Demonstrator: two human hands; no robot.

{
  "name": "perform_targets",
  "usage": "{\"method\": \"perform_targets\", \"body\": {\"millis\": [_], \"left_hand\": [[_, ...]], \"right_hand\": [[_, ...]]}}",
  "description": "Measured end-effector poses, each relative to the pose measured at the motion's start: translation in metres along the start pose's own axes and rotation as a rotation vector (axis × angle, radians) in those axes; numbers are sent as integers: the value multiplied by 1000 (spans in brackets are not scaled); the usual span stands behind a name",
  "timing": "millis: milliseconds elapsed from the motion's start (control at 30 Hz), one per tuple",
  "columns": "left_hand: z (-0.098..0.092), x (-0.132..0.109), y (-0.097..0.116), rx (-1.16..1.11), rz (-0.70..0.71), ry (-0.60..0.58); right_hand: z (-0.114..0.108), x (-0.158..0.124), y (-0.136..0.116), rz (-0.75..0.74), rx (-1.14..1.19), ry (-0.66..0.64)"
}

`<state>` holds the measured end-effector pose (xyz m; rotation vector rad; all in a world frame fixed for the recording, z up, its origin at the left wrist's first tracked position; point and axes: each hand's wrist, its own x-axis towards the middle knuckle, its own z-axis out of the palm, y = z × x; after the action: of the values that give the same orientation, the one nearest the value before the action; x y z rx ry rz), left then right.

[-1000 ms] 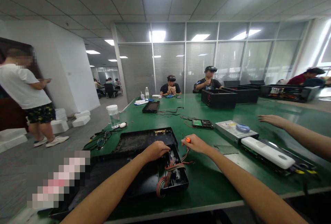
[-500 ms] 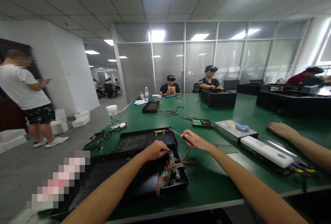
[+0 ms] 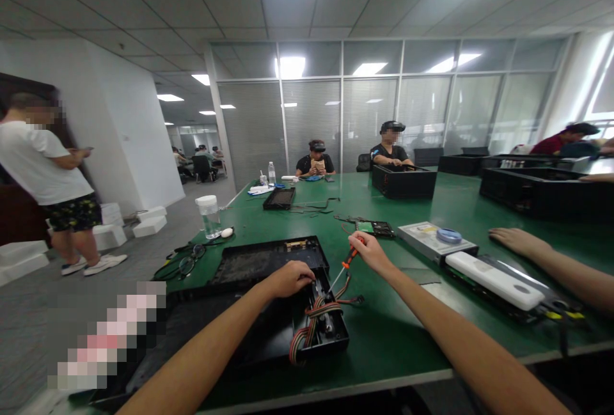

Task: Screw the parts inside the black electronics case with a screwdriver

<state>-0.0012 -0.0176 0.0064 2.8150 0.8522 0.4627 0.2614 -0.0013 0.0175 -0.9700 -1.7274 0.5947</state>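
Note:
My right hand (image 3: 370, 252) is wrapped round the red-and-black handle of a screwdriver (image 3: 345, 266). Its thin metal shaft slants down and left, the tip close to the right end of an open black metal case (image 3: 268, 338). At that same end my left hand (image 3: 289, 279) is closed, thumb and fingers pinched at the upper part of a metal piece; what lies between them is hidden. A bundle of striped ribbon cables (image 3: 314, 313) loops over this end of the case. Behind it, a flat black panel (image 3: 268, 260) with a small brass-coloured part touches or adjoins the case.
Right of my hands lie a silver drive box (image 3: 426, 239) with a blue tape roll (image 3: 449, 236) and a long white device (image 3: 496, 281). Another person's hand (image 3: 520, 240) rests on the green table. A clear jar (image 3: 209, 217) and glasses (image 3: 187, 263) are at left.
My right hand has raised and turned the screwdriver, so its tip swings from pointing up-left to pointing down into the case. My left hand stays put.

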Motion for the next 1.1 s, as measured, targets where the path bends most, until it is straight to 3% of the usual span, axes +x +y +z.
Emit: {"method": "perform_targets", "body": {"millis": [133,333,767,900,1100], "left_hand": [[1,0,2,22,-27,-8],[1,0,1,-6,-74,-36],[0,2,2,-12,-77,-39],[1,2,1,-21,-81,-35],[1,3,1,-27,-88,-31]], "right_hand": [[14,-7,-6,-101,-90,174],[15,-13,-9,-257,-300,65],[13,-14,-17,-387,-443,29],[13,-14,-19,-386,-471,47],[13,-17,-30,-344,-603,-54]]}}
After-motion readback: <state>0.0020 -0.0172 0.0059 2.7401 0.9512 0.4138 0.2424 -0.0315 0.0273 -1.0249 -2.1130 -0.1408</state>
